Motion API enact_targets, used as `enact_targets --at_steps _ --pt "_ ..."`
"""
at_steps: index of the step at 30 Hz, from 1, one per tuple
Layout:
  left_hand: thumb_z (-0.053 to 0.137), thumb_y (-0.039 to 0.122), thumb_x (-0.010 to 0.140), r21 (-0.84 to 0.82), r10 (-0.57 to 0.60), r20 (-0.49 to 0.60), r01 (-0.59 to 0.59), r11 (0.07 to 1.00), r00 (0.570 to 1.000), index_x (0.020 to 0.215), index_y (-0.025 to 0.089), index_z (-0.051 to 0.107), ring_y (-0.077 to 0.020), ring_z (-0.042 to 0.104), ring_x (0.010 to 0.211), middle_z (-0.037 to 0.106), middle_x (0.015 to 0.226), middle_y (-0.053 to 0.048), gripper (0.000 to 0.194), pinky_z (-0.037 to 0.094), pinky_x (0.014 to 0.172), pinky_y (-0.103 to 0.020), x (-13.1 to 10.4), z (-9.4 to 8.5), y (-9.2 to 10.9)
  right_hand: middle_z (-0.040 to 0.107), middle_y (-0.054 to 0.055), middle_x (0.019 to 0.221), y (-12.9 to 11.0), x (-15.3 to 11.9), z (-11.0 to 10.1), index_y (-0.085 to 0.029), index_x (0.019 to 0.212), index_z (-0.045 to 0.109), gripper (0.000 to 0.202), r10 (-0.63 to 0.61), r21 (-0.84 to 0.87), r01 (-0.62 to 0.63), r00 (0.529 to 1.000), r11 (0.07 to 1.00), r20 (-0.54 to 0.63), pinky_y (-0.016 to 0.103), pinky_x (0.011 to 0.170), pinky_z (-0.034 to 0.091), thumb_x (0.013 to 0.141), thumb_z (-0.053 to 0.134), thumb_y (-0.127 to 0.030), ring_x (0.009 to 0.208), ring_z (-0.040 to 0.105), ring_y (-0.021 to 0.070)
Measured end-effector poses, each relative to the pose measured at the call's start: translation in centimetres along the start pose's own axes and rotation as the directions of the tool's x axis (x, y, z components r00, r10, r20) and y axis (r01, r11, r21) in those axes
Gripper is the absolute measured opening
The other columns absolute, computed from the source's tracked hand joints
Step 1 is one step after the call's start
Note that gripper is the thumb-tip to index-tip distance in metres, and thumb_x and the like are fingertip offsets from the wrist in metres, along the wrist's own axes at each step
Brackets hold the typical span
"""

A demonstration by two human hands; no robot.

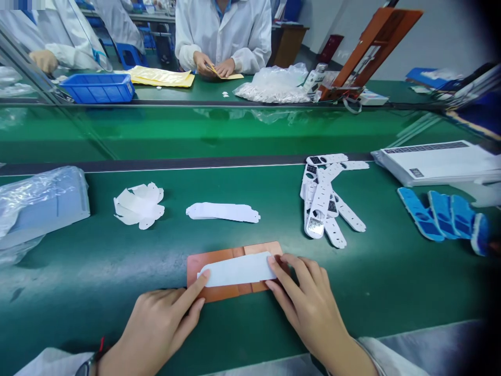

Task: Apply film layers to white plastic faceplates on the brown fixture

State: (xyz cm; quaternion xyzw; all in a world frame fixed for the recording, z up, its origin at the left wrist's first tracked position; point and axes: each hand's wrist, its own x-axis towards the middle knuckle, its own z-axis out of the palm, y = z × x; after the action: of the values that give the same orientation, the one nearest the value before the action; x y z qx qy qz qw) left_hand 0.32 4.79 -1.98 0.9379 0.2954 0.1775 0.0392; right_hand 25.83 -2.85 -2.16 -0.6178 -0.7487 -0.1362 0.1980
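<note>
A long white strip point(237, 269) lies on an orange-brown plate point(219, 296) near the front of the green table. My left hand point(168, 318) presses its index fingertip on the strip's left end, the thumb by the plate's lower edge. At the right end, my right hand point(307, 292) touches the strip with its index finger, the thumb at the plate's lower edge and the other fingers spread. Beyond the plate lies a small stack of white strips point(223, 212). White pieces with dark patches point(321, 196) are heaped to its right, and fanned white pieces point(140, 204) lie to its left.
Blue pieces point(442, 214) and a white flat stack point(438, 162) are at the right; a plastic-wrapped stack point(43, 203) is at the left. Across the green conveyor point(195, 133), a person handles yellow sheets. A blue bin point(97, 87) and an orange stand point(368, 47) are there too.
</note>
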Motion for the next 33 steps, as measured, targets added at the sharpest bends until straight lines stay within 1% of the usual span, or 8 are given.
enact_targets --at_steps 5,10,14,17,22,27,30,33 --pt "0.029 0.027 0.1 -0.008 -0.002 -0.014 0.001 1.0 1.0 0.121 0.017 0.051 -0.0111 0.054 0.035 0.058 0.049 0.008 0.033 0.033 0.039 -0.026 -0.1 0.1 -0.1 0.063 0.013 0.089 -0.1 0.1 0.1 -0.013 0.096 0.063 0.013 -0.026 0.053 0.029 0.998 0.998 -0.057 0.036 0.063 0.041 0.086 0.055 -0.011 0.08 0.053 0.024" --pt "0.029 0.026 0.099 -0.015 -0.002 -0.008 0.002 1.0 1.0 0.122 0.016 0.051 -0.0115 0.055 0.036 0.059 0.05 0.007 0.033 0.033 0.039 -0.026 -0.1 0.0 0.0 0.061 0.009 0.091 0.2 -0.5 0.6 -0.018 0.099 0.064 0.017 0.122 0.233 -0.108 0.991 0.966 -0.048 0.036 0.068 0.047 0.088 0.053 -0.011 0.082 0.055 0.0203" --pt "0.031 0.026 0.099 -0.021 -0.008 -0.005 0.008 1.0 1.0 0.122 0.015 0.052 -0.0119 0.053 0.035 0.058 0.049 0.008 0.033 0.033 0.039 -0.026 -0.2 0.0 0.0 0.059 0.009 0.098 1.1 -0.4 1.0 -0.021 0.109 0.062 0.023 0.185 0.349 -0.183 0.982 0.919 0.029 0.038 0.074 0.051 0.089 0.053 -0.017 0.089 0.055 0.0214" --pt "0.035 0.026 0.098 -0.094 -0.037 -0.027 0.034 0.995 0.999 0.118 0.017 0.055 -0.0105 0.054 0.038 0.061 0.054 0.006 0.03 0.036 0.04 -0.023 -0.1 -0.1 -0.1 0.055 0.01 0.104 2.0 0.2 0.8 -0.023 0.12 0.057 0.032 0.164 0.435 -0.22 0.973 0.873 0.161 0.038 0.075 0.053 0.088 0.056 -0.025 0.096 0.055 0.0228" --pt "0.045 0.029 0.094 -0.199 -0.149 -0.105 0.126 0.972 0.983 0.105 0.016 0.061 -0.0114 0.06 0.055 0.063 0.068 -0.001 0.024 0.045 0.048 -0.019 1.1 -0.4 -0.1 0.055 0.007 0.098 3.0 1.7 0.5 -0.023 0.105 0.064 0.021 0.11 0.527 -0.24 0.958 0.815 0.266 0.035 0.074 0.055 0.085 0.059 -0.021 0.091 0.057 0.0205" --pt "0.042 0.028 0.095 -0.248 -0.129 -0.043 0.114 0.962 0.991 0.102 0.017 0.064 -0.0093 0.053 0.046 0.057 0.054 0.004 0.026 0.041 0.043 -0.018 3.2 -1.0 0.8 0.054 0.008 0.099 3.1 1.7 0.7 -0.023 0.106 0.063 0.021 0.091 0.52 -0.213 0.964 0.827 0.25 0.037 0.074 0.053 0.086 0.059 -0.023 0.091 0.055 0.0211" --pt "0.048 0.026 0.091 -0.237 -0.112 0.063 0.124 0.963 0.992 0.108 0.02 0.062 -0.0149 0.061 0.072 0.065 0.081 -0.002 0.023 0.048 0.055 -0.023 5.1 -1.3 1.7 0.054 0.009 0.103 3.2 1.2 0.7 -0.023 0.115 0.06 0.028 0.082 0.488 -0.182 0.972 0.853 0.219 0.04 0.078 0.053 0.087 0.057 -0.027 0.096 0.053 0.0224" --pt "0.06 0.023 0.084 -0.229 -0.065 0.177 0.105 0.968 0.982 0.115 0.02 0.057 -0.021 0.056 0.09 0.061 0.102 -0.006 0.031 0.05 0.069 -0.031 6.8 -0.9 2.5 0.054 0.009 0.105 3.4 0.8 0.7 -0.025 0.12 0.058 0.038 0.085 0.489 -0.19 0.97 0.851 0.23 0.04 0.079 0.053 0.083 0.063 -0.03 0.098 0.053 0.0228"
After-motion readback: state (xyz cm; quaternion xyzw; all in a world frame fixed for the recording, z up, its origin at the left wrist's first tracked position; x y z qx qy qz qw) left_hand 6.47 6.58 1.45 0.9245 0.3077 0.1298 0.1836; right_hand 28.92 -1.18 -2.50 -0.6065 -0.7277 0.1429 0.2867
